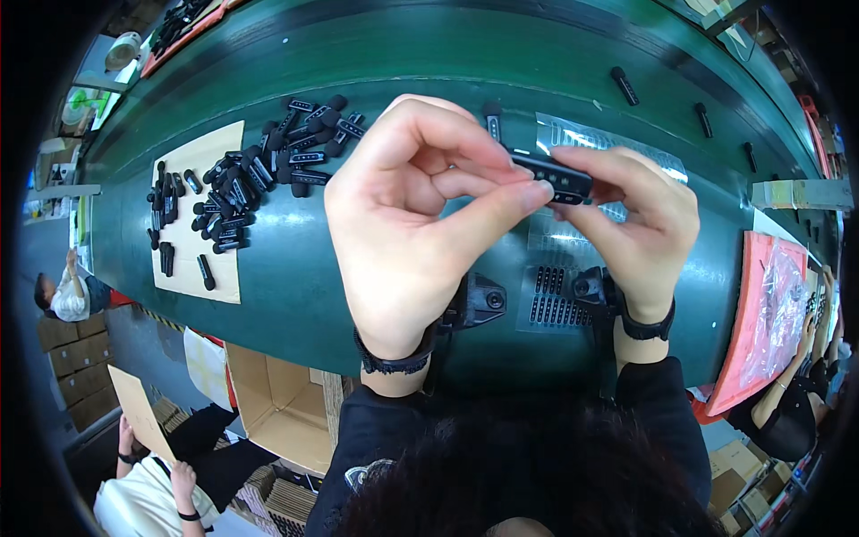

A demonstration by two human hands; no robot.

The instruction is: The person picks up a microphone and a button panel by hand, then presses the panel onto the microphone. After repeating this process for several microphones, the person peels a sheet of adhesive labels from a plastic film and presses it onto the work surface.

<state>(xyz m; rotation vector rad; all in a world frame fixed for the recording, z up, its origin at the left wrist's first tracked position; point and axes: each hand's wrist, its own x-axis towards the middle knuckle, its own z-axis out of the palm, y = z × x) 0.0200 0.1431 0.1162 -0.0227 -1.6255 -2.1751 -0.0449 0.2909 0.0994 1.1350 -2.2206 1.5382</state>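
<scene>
Over the middle of the bench, both my hands pinch a small black clip-on microphone (570, 183) with a row of small round marks on its face. My left hand (403, 206) grips its left end between thumb and fingertips. From the other side, my right hand (640, 210) holds the right end with thumb and forefinger. Fingers cover both ends of it. Just behind my hands lies another black microphone with a foam ball (492, 121). Beneath and beyond my right hand are clear plastic sheets (555, 132). Closer to me rests a sheet of black oval stickers (559, 309).
A heap of black microphones (237, 188) spreads over the green bench (295, 259) and a cardboard sheet (183, 277) at left. Several single ones (625, 85) lie far right. A pink foam tray (738, 331) stands right. Below left, a person holds a cardboard piece (139, 412) beside an open carton (277, 394).
</scene>
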